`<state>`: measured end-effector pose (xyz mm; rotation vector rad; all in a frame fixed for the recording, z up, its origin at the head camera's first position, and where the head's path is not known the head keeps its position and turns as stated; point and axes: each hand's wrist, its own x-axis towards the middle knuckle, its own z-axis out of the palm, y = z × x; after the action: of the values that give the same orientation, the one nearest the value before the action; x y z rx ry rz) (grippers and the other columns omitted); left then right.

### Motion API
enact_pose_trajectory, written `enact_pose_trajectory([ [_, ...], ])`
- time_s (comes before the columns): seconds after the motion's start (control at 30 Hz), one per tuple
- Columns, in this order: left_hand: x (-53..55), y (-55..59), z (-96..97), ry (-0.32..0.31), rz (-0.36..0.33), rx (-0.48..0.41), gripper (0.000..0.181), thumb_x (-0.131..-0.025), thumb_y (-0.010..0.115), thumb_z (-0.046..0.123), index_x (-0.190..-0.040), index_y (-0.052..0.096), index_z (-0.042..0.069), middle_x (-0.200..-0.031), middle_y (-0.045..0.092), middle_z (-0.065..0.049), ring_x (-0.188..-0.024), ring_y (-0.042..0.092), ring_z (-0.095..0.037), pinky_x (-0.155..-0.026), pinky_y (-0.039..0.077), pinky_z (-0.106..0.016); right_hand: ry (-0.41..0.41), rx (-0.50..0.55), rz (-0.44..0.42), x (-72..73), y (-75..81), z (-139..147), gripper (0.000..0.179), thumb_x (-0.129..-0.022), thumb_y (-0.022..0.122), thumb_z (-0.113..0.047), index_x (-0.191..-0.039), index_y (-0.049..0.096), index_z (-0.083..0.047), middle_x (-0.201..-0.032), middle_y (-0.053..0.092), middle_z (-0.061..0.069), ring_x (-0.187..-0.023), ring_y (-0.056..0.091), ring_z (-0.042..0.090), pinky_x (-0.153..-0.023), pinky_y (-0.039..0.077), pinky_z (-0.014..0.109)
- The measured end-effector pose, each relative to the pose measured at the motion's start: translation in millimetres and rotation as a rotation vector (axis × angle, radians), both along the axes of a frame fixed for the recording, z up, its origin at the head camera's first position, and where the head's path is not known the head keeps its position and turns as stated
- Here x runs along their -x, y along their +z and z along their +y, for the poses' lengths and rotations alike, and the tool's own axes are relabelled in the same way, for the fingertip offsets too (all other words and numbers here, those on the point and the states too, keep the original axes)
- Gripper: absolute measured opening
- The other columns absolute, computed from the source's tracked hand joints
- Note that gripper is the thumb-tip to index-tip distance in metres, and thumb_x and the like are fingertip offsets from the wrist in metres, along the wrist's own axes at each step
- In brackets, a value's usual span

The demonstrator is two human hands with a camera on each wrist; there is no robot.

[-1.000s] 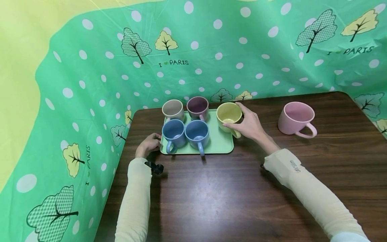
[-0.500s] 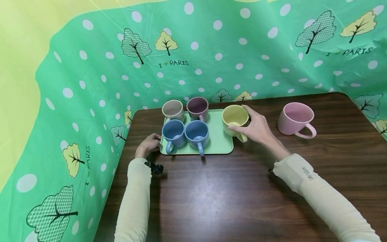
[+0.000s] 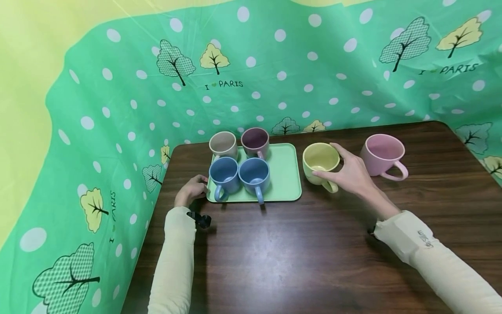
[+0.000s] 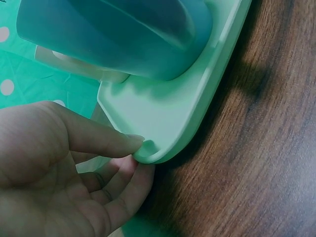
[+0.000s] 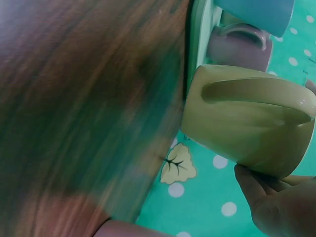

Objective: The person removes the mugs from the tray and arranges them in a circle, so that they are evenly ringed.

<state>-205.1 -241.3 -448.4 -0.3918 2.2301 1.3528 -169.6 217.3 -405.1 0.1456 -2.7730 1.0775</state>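
Note:
A yellow mug (image 3: 318, 163) is pinched near its rim by my right hand (image 3: 349, 170), just off the right side of the light green tray (image 3: 288, 174). In the right wrist view, the same mug's handle (image 5: 256, 91) faces the camera. My left hand (image 3: 194, 187) pinches the tray's near left corner; the left wrist view shows the thumb (image 4: 116, 140) on top of the rim and fingers beneath. On the tray stand two blue mugs (image 3: 224, 176) in front, with a beige mug (image 3: 223, 146) and a purple mug (image 3: 255, 141) behind them.
A pink mug (image 3: 382, 155) stands on the dark wooden table (image 3: 274, 248), right of my right hand. Green dotted cloth (image 3: 270, 56) hangs behind the table and along its left side.
My right hand has carried the yellow mug from over the tray's right part to the right, past the tray's edge and closer to the pink mug. The left hand keeps its place.

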Motion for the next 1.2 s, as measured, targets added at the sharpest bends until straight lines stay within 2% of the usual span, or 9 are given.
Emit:
enact_pose_trajectory([
  [0.3, -2.4, 3.6, 1.7, 0.000, -0.006, -0.007, 0.041, -0.086, 0.046, -0.007, -0.126, 0.039, -0.001, -0.119, 0.044, -0.017, -0.103, 0.048, -0.026, -0.097, 0.043, -0.043, -0.037, -0.001, -0.029, -10.3, 1.3, 14, 0.101, -0.065, 0.080, -0.057, -0.146, 0.038, -0.014, -0.122, 0.058, 0.021, -0.108, 0.053, 0.038, -0.089, 0.040, 0.054],
  [0.57, -3.5, 5.7, 1.7, -0.011, -0.004, 0.001, 0.040, -0.085, 0.047, -0.006, -0.124, 0.040, -0.001, -0.118, 0.044, -0.016, -0.101, 0.048, -0.026, -0.093, 0.044, -0.040, -0.066, 0.015, -0.020, -21.0, 5.8, 24, 0.098, -0.067, 0.080, -0.053, -0.146, 0.038, -0.014, -0.123, 0.057, 0.022, -0.108, 0.052, 0.037, -0.090, 0.037, 0.054],
  [0.93, -2.0, -0.8, -3.5, -0.008, 0.004, -0.002, 0.040, -0.085, 0.048, -0.005, -0.125, 0.041, 0.000, -0.118, 0.045, -0.016, -0.100, 0.049, -0.025, -0.090, 0.045, -0.037, -0.090, 0.058, -0.011, -37.4, 0.9, 31, 0.087, -0.069, 0.081, -0.048, -0.141, 0.043, -0.017, -0.123, 0.057, 0.018, -0.109, 0.050, 0.036, -0.089, 0.034, 0.054],
  [1.13, -1.7, -1.1, -2.4, -0.004, -0.004, -0.006, 0.040, -0.085, 0.047, -0.005, -0.124, 0.041, 0.000, -0.114, 0.045, -0.014, -0.099, 0.049, -0.024, -0.092, 0.044, -0.038, -0.133, 0.029, -0.013, -45.1, -0.4, 41, 0.087, -0.069, 0.082, -0.048, -0.140, 0.044, -0.016, -0.119, 0.058, 0.021, -0.104, 0.051, 0.039, -0.084, 0.031, 0.052],
  [1.2, -1.3, -0.8, -2.0, -0.006, -0.003, -0.007, 0.040, -0.085, 0.047, -0.006, -0.124, 0.041, 0.000, -0.113, 0.046, -0.014, -0.099, 0.049, -0.024, -0.091, 0.044, -0.038, -0.143, 0.028, -0.008, -46.5, -0.9, 46, 0.088, -0.069, 0.082, -0.046, -0.141, 0.043, -0.015, -0.119, 0.058, 0.024, -0.105, 0.049, 0.041, -0.086, 0.028, 0.053],
])
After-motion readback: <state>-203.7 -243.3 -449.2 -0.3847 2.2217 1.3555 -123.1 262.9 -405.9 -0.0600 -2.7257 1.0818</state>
